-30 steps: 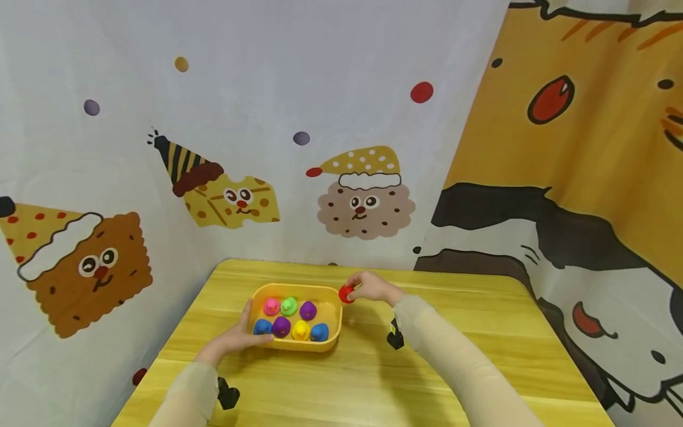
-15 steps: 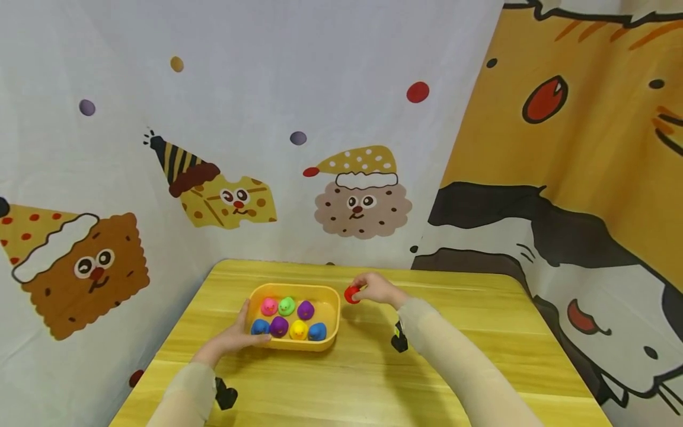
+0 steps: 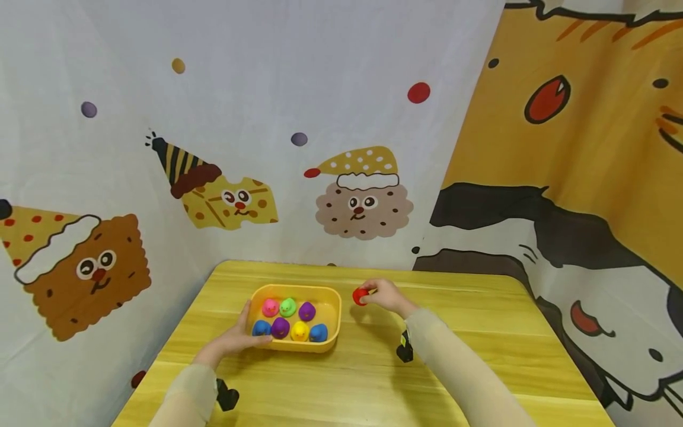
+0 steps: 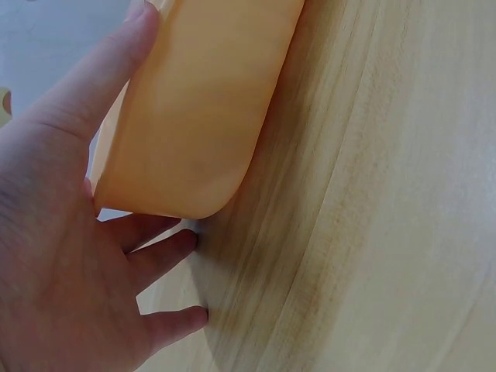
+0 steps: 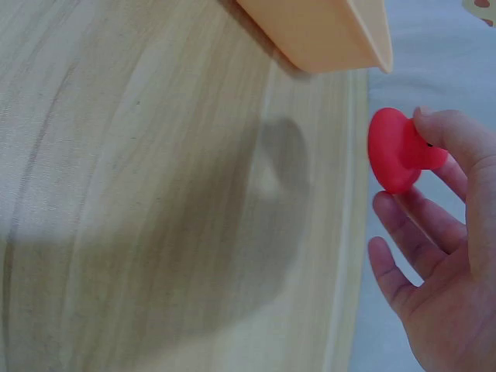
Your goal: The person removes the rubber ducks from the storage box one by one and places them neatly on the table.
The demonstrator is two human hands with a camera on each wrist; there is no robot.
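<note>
- Head view: I see the left hand [image 3: 235, 339] at the near left corner of the tray [image 3: 304, 346], thumb along the front rim and fingers spread at the end, probably to steady it on the table [image 3: 368, 385].
- To the tray's right and apart from it, the right hand [image 3: 387, 298] pinches the red duck [image 3: 358, 296].
- Inside the tray I count a pink duck [image 3: 270, 307], green duck [image 3: 288, 307] and purple duck [image 3: 306, 311] behind; in front, a blue duck [image 3: 261, 329], second purple duck [image 3: 280, 328], yellow duck [image 3: 300, 331] and second blue duck [image 3: 318, 333]. That layout leaves room at the back right.
- Left wrist view: the thumb rests on the rim; the other fingers reach out fairly straight and uncurled. The tray partly hides them, so I cannot tell how firmly they press.
- Right wrist view: thumb and finger nip the duck's head, I judge because it is narrow, leaving the broad base free. Its spare fingers spread loosely.
</note>
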